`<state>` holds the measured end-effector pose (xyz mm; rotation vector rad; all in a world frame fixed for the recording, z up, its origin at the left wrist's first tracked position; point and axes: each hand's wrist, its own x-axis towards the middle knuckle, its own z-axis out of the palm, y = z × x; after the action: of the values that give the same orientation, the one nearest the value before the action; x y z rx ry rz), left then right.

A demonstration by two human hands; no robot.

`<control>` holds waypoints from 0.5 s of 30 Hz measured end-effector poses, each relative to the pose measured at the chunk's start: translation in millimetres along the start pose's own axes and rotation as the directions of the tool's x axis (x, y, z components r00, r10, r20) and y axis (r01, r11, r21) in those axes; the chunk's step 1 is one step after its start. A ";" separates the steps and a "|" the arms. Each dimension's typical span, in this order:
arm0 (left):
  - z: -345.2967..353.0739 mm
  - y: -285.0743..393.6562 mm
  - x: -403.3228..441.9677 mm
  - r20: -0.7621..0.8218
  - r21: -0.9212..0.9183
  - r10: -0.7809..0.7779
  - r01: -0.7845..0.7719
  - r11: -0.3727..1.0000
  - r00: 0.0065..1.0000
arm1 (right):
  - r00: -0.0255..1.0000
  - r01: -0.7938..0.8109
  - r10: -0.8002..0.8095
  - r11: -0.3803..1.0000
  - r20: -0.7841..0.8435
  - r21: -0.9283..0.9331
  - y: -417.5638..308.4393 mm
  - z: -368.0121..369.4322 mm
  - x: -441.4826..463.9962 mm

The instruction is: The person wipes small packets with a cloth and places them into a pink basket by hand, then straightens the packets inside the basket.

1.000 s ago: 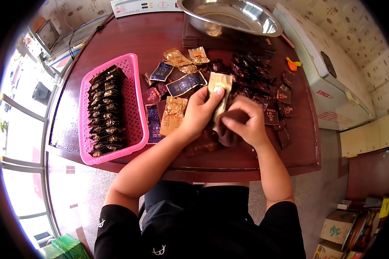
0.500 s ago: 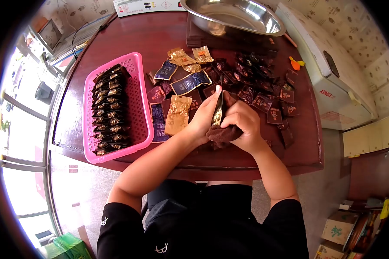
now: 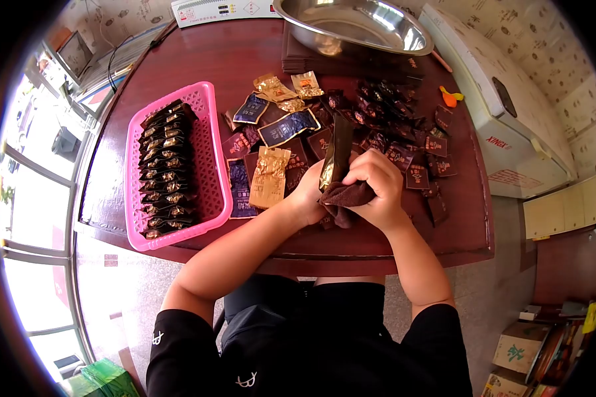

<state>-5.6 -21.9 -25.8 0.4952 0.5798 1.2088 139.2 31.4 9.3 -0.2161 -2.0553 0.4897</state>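
My left hand [image 3: 308, 197] is closed round the lower part of a dark, shiny packet [image 3: 338, 147] that stands upright, partly hidden by the fingers. My right hand [image 3: 379, 190] grips a brown cloth [image 3: 344, 196], which touches the packet's lower end. Left of my hands lie a gold packet [image 3: 269, 177] and blue packets [image 3: 289, 127]. Many dark red packets [image 3: 387, 109] are heaped on the right. A pink basket [image 3: 224, 169] at the left holds a row of dark packets [image 3: 170, 162] with gold parts.
A large steel basin [image 3: 357, 30] sits at the back of the red table [image 3: 205, 56], on a dark stack. Beside it are a white device [image 3: 222, 10] and, farther right, a white appliance [image 3: 490, 119]. A small orange and yellow object [image 3: 449, 98] lies near the right edge.
The packet has turned from its pale gold face to a dark side, and now stands taller above my left hand. The cloth has moved up against its lower end.
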 end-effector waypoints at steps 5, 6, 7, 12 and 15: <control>-0.1 1.6 10.2 0.039 0.051 0.319 -0.321 0.946 0.947 | 1.000 0.025 -0.025 0.999 0.012 -0.041 9.5 -5.3 0.8; -0.7 3.4 11.9 0.038 0.102 0.326 -0.328 0.939 0.945 | 0.998 -0.001 0.005 0.997 0.057 -0.073 11.1 -7.9 -1.9; -0.5 4.0 12.2 0.036 0.151 0.333 -0.335 0.930 0.942 | 0.998 -0.001 0.005 0.997 0.057 -0.073 11.0 -7.8 -2.0; 9.6 22.3 4.8 0.001 -0.041 0.087 -0.087 0.995 0.996 | 0.994 -0.099 0.105 0.974 0.018 -0.205 15.4 -9.7 -0.3; 23.7 28.9 -5.8 -0.028 0.129 0.117 -0.112 0.985 0.993 | 0.989 -0.146 0.150 0.958 0.000 -0.246 17.4 -12.5 1.6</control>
<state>-12.3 -20.5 11.4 0.6231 0.6697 1.2974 148.3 50.9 8.7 -0.5185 -2.1254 0.3264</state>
